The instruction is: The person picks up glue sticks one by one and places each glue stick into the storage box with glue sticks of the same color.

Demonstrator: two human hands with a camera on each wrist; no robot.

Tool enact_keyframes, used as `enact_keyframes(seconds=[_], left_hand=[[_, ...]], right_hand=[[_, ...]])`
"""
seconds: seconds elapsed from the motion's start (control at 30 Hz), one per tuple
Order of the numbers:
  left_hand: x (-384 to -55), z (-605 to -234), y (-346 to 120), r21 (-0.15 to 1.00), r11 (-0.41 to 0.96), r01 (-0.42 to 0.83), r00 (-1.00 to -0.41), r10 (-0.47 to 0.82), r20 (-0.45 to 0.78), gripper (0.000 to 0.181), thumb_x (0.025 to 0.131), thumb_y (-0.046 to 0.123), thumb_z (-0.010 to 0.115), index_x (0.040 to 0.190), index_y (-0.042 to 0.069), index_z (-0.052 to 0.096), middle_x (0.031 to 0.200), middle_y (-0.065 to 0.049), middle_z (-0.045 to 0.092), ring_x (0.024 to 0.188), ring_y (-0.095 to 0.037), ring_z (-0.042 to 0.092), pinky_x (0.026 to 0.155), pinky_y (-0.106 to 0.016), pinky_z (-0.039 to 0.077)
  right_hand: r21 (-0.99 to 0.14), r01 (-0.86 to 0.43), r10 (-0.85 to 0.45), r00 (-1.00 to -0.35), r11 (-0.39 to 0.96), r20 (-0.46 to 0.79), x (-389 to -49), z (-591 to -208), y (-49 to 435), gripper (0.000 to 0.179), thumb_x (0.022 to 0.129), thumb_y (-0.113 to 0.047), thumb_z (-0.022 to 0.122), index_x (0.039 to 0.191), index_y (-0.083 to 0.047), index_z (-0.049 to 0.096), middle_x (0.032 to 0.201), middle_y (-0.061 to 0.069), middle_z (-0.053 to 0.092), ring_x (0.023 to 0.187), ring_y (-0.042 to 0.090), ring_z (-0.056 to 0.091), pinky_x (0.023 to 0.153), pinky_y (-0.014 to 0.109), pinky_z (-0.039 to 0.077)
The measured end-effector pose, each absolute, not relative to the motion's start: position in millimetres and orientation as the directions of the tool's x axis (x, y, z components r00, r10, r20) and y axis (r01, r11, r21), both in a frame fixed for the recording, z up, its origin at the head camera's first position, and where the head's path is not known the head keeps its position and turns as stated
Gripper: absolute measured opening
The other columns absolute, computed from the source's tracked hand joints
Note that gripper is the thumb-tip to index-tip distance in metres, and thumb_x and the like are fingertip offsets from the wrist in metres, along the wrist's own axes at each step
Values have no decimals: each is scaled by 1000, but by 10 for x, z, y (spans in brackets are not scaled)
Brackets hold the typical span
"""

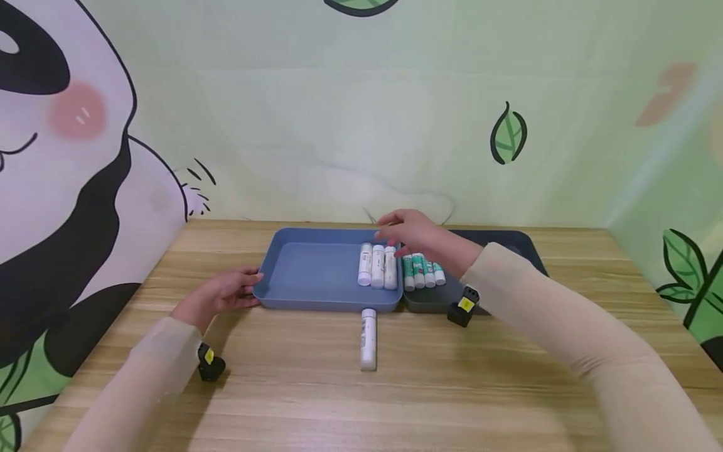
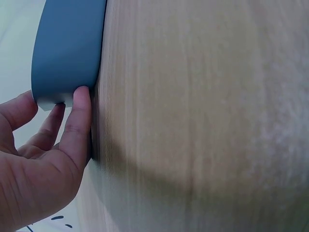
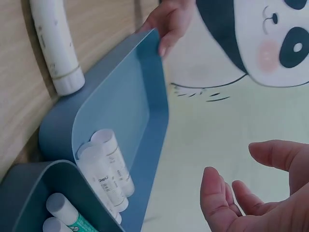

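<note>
My left hand holds the left end of the blue tray, its thumb at the rim and fingertips against the outer end wall. In the left wrist view the fingertips are on the tray's wall. Three white glue sticks lie side by side at the tray's right end. My right hand hovers over that end, fingers and thumb apart, with nothing between them in the right wrist view. Another white glue stick lies on the table in front of the tray.
A dark grey tray stands against the blue tray's right side. Several green-and-white glue sticks lie in its left part, and my right forearm passes over it. Behind the wooden table hangs a printed panda backdrop.
</note>
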State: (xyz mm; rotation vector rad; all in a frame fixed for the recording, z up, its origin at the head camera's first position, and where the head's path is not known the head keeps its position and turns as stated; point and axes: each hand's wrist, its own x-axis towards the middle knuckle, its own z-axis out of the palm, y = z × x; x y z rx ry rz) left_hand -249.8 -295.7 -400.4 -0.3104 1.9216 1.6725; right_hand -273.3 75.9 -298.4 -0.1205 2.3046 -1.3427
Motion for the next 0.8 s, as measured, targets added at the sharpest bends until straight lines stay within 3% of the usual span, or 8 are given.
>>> enact_keyframes(seconds=[0.3,0.53,0.8], left_hand=[[-2487,-4008,-2944,843,173,-510,-820,199,-537,70,110,18,42,163,-1,0,91,12,62,85,2,61,78,-19,60],[-2479,-4008,-2938,843,171,-511,-820,197,-537,70,110,18,42,163,-1,0,91,12,62,84,2,61,79,-19,60],[-2483,-4006,-2949,841,182,-509,-820,196,-539,70,111,19,42,163,1,-1,93,12,62,86,2,60,80,-19,59]], right_hand=[[-871,111,-387,-864,478,-322,-2432,-3004,989,49,106,-22,55,151,-3,44,150,20,50,122,32,55,108,48,54],[-886,145,-428,-834,440,-349,-2162,-3203,1049,47,107,-24,54,145,3,50,140,23,54,115,30,59,95,37,62],[-869,201,-416,-814,452,-405,-1884,-3501,960,41,102,-20,62,136,2,58,132,21,63,109,27,67,93,41,63]])
